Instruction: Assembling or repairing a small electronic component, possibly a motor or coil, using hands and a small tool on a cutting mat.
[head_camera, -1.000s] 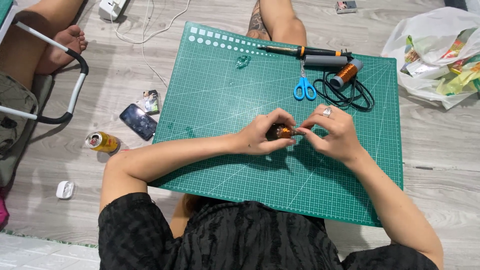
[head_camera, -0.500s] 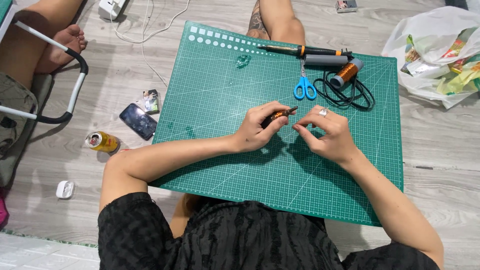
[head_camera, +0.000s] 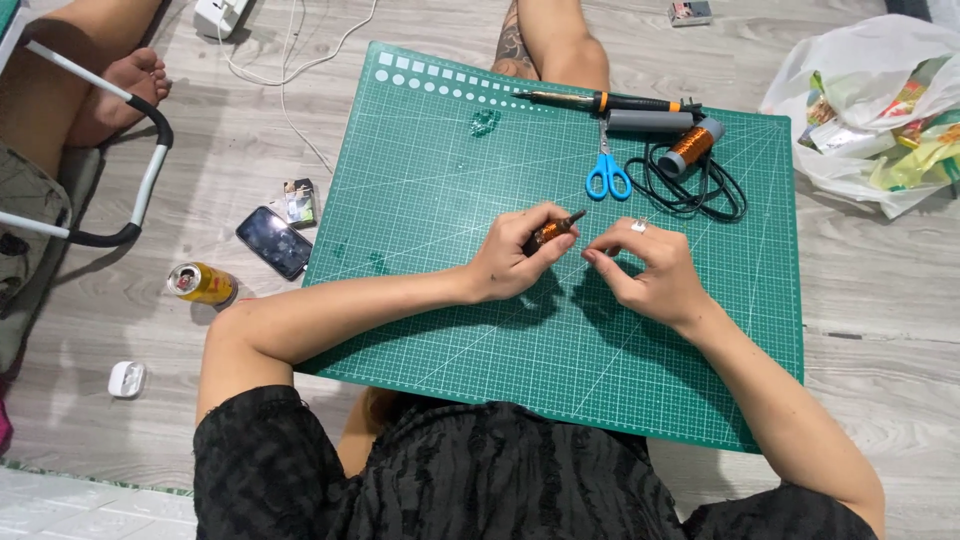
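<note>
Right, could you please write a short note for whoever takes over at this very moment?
Left hand: fingers closed around a small rod wrapped in copper-coloured wire, held just above the green gridded cutting mat.
Right hand: beside the rod's tip, fingers pinched together; any wire between them is too fine to see.
On the mat's far side: blue-handled scissors, a spool of copper-coloured wire, a grey cylinder, a black-and-orange pen-shaped tool and a coiled black cable.
Done: the rod already carries copper-coloured windings.
Left: cannot tell how much more winding is needed.
</note>
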